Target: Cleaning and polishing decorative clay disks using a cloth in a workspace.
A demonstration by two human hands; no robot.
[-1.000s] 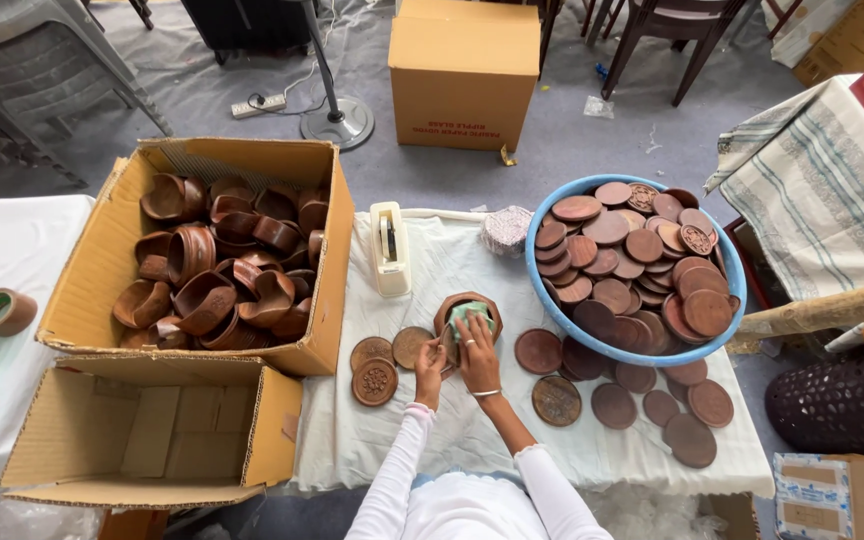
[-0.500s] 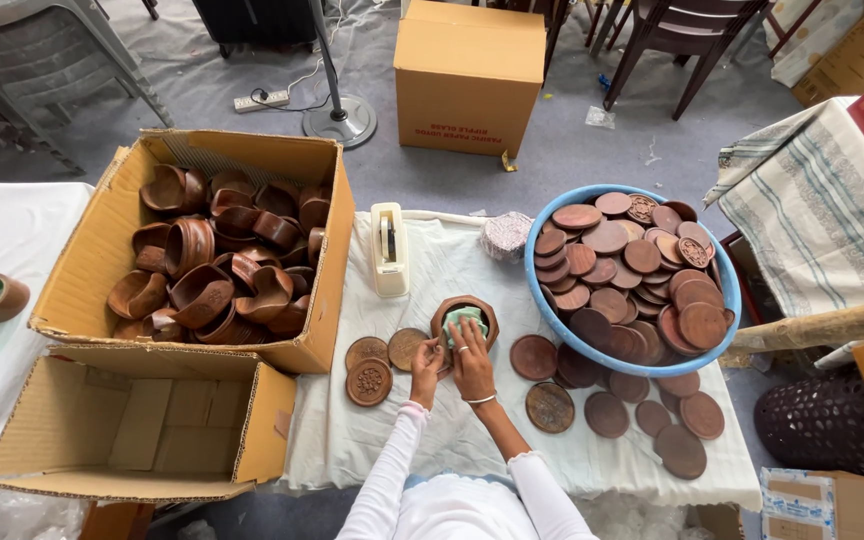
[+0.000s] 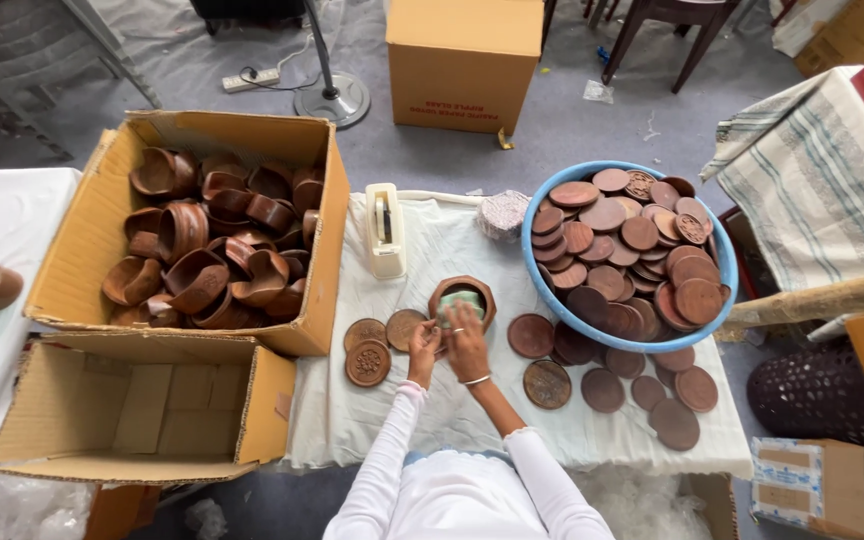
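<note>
A small brown wooden bowl (image 3: 462,291) stands on the white cloth (image 3: 452,240) in front of me, with something pale green inside it. My right hand (image 3: 468,342) reaches over its near rim, fingers on the pale green piece. My left hand (image 3: 422,345) is just to the left, fingers curled by the bowl's edge, beside a carved wooden lid (image 3: 403,327). Two more round lids (image 3: 367,362) lie to the left of my hands. Whether either hand grips anything firmly I cannot tell.
An open cardboard box (image 3: 102,225) of wooden bowls sits left, an empty box (image 3: 262,390) below it. A blue basin (image 3: 532,280) of round wooden lids sits right, with loose lids (image 3: 602,388) around it. A tape dispenser (image 3: 385,230) stands behind the bowl.
My hands have stayed at the wooden bowl, with only small finger movements. The view has shifted slightly.
</note>
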